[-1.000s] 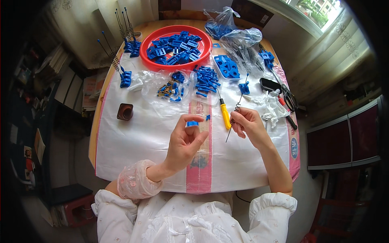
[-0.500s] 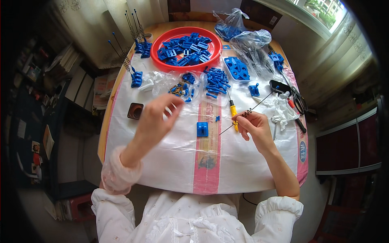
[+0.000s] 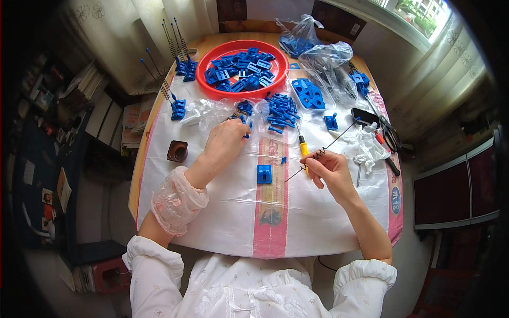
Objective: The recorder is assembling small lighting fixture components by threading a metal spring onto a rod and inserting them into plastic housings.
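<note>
My right hand [image 3: 330, 168] pinches a dark metal rod with a coiled spring section [image 3: 319, 152]. A small blue knob tops its upper end, and its bare lower end points down to the left. My left hand [image 3: 225, 142] reaches into a pile of small blue parts [image 3: 245, 107] on clear plastic, its fingers curled together there. What lies between those fingertips is hidden. Between my hands a square blue base [image 3: 264, 174] lies on the table, with a tiny blue piece [image 3: 283, 160] beside it. A yellow-handled screwdriver [image 3: 303, 148] lies partly behind my right hand.
A red round tray [image 3: 199, 79] holds many blue parts. Near it are blue pegs [image 3: 282, 110], a tray of blue plates [image 3: 309, 94] and clear plastic bags [image 3: 328, 58]. Spring assemblies [image 3: 178, 109] stand at left, above a brown cup [image 3: 177, 151]. Scissors [image 3: 391, 139] lie at right.
My left hand has moved down from above the table into the small blue parts. My right hand stays in nearly the same place, still holding the spring rod.
</note>
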